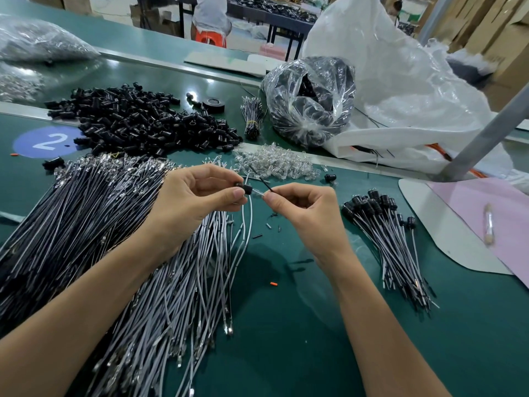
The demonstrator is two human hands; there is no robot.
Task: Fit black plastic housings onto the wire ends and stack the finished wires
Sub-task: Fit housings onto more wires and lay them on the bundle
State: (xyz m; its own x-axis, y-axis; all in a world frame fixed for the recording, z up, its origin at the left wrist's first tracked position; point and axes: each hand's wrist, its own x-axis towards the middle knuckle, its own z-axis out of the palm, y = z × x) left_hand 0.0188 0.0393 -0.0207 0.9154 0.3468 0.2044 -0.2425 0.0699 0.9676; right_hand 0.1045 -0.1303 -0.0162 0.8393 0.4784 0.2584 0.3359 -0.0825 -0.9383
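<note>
left hand (197,193) pinches one black housing (246,188) above the desk (286,310) | right hand (303,207) pinches one thin wire (262,180) just beside it | one big pile of loose housings (137,124) at back left | one finished stack (392,239) at right

The loose wire pile (71,224) runs off the left and bottom edges. The left hand (194,196) partly hides the black housing (247,189).

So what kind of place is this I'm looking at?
Most likely a factory assembly line for wiring parts: a long green workbench with a numbered station marker, a big heap of black housings beside bulk piles of wires, and stacked cardboard boxes in the background.
</note>
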